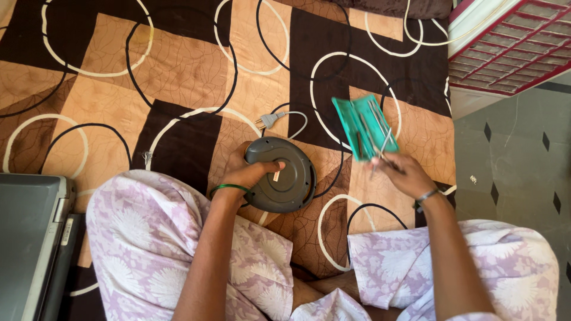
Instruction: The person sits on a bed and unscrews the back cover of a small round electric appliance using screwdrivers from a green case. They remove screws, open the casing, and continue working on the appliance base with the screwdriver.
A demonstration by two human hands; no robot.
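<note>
Two bare hands are working over a patterned brown and tan blanket (178, 71), seen from the head camera. The person's left hand (253, 175) is resting on a round dark grey appliance base (285, 178), fingers curled over its near-left edge and the thumb lying across its top, so the hand is gripping it. That base is sitting on the blanket just in front of the person's left knee, between the two knees. Its grey cord is trailing up and away to a two-pin plug (267, 120) lying loose on the blanket, well clear of the hand.

The right hand (407, 175) is hovering off to the right of the base, fingers pinched around a thin metal tool (383, 148), which is blurred. Just beyond those fingers a green tool pouch (363, 125) is lying open on the blanket, with slim metal tools showing inside it.

A grey laptop (30, 238) is sitting at the far left beside the person's knee, and a red-framed grille (511, 47) is standing at the upper right.
</note>
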